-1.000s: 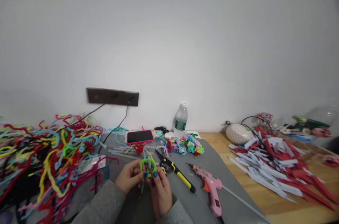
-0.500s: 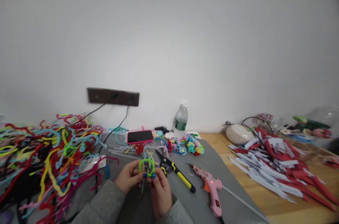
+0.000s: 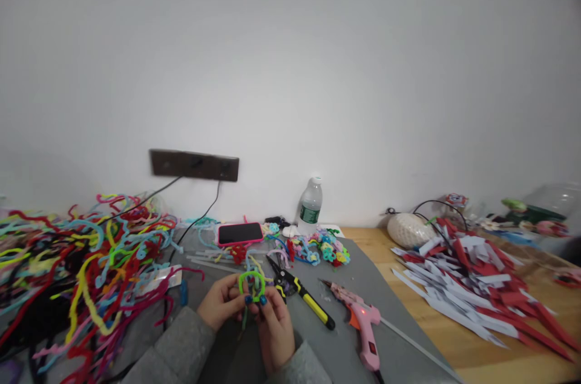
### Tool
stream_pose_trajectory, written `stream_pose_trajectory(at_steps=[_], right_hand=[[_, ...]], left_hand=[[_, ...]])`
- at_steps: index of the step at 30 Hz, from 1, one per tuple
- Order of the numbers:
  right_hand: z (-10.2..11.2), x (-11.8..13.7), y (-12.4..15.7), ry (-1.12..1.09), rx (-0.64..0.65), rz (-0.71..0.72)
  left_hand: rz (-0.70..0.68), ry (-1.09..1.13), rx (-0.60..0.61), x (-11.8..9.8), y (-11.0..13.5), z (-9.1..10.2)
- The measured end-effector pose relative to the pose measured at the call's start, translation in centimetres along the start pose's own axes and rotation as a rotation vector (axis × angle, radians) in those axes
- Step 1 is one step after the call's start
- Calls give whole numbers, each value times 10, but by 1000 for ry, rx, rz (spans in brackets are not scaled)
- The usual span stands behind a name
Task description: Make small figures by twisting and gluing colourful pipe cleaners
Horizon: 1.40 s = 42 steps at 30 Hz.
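Note:
Between my two hands is a bright green pipe cleaner (image 3: 245, 278), bent into a loop. My left hand (image 3: 223, 304) pinches the loop's lower left side. Thumb and fingers of my right hand (image 3: 278, 324) close on its lower right side, and the two thumbs nearly meet. A darker green stem hangs below the loop, partly hidden by the fingers. Just beyond my right hand lie yellow-and-black pliers (image 3: 309, 302) on the grey mat (image 3: 349, 347). Farther right rests a pink hot glue gun (image 3: 363, 323) with a glue stick in its back and a small red light.
A tangled heap of coloured pipe cleaners (image 3: 91, 263) covers the left side. Behind my hands are a phone (image 3: 240, 234), a water bottle (image 3: 310, 208) and small twisted pipe-cleaner pieces (image 3: 333, 249). Red and white paper strips (image 3: 481, 281) pile up at right. Cords run from the wall socket strip (image 3: 194, 166).

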State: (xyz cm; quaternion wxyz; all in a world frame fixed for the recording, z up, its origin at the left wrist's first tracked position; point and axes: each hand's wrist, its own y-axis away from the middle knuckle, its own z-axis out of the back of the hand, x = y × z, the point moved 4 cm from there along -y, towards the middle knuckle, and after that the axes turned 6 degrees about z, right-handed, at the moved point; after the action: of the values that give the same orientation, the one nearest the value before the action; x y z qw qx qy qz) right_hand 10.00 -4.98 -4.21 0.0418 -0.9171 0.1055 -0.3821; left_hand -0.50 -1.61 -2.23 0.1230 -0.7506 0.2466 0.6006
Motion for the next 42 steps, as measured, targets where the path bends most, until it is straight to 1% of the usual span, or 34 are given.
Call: stream_pose_trajectory(at_steps=[6,9,11,17,20,34,39,42], right_hand=[[-2,2,0,-43,-27,5],[-2,3,0,-48,-46,7],[-3,4,0,-59,-67,5],[-3,5,2,-90,-120,-34],[-1,4,2,-105,-132,-43],[-3,7,1,-91,-118,-38],[0,5,1,-81,-174,-40],[2,4,2,-111,-201,-61]], left_hand=[[5,-4,15,-2,0,-2],[-5,-21,-1,-1,-1,0],[-14,-24,-42,0,-3,4],[-48,-47,-238,1,-6,21],[-56,-56,-285,0,-5,23],[-54,-44,-233,-6,-2,15],[-35,-14,-205,-3,-4,13],[-22,-4,-189,0,-5,14]])
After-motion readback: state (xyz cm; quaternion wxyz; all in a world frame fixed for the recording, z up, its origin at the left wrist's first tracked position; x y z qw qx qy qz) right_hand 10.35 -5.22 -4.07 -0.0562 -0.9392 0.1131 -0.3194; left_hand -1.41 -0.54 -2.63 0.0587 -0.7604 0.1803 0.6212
